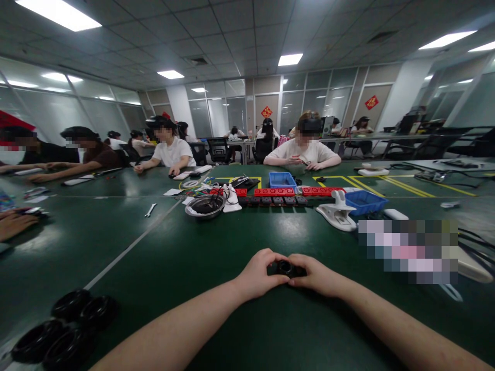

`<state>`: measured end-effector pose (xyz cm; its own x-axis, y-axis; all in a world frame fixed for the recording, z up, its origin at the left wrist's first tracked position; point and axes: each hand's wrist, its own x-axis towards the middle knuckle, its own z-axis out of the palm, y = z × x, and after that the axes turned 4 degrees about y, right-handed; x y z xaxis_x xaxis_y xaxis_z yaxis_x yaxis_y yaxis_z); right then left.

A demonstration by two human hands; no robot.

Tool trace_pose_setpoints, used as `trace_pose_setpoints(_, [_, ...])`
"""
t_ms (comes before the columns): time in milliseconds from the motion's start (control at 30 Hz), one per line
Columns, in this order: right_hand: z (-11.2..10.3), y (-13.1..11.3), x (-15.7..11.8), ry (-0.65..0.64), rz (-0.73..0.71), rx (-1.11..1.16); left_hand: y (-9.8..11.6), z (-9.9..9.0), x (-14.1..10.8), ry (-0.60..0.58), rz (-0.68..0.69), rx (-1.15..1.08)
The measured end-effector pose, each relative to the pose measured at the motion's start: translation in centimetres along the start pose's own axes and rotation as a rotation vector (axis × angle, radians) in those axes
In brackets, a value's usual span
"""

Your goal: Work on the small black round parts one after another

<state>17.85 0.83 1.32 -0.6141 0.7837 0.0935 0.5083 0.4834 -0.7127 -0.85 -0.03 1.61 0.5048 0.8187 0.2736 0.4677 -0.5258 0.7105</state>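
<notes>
Grips are narrow: our left hand (pixel 261 274) and our right hand (pixel 317 276) hold one small black part (pixel 285 267) between them, over the near middle of the worktop (pixel 216 247). Near left, we see four black rings (pixel 71 304) grouped together. Beyond, we have one wrench (pixel 150 210) at left, one metal bowl (pixel 189 210) left of centre, and two blue trays (pixel 365 202), one far-centre, one right.

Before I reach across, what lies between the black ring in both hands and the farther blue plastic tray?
The head view shows green tabletop, then black sockets, then red sockets.
</notes>
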Motion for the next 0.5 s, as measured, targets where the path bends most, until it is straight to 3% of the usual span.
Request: trace_pose_setpoints(500, [0.41,0.19,0.22,0.056,0.099,-0.075,0.34,0.08,-0.04,0.029,-0.041,0.015])
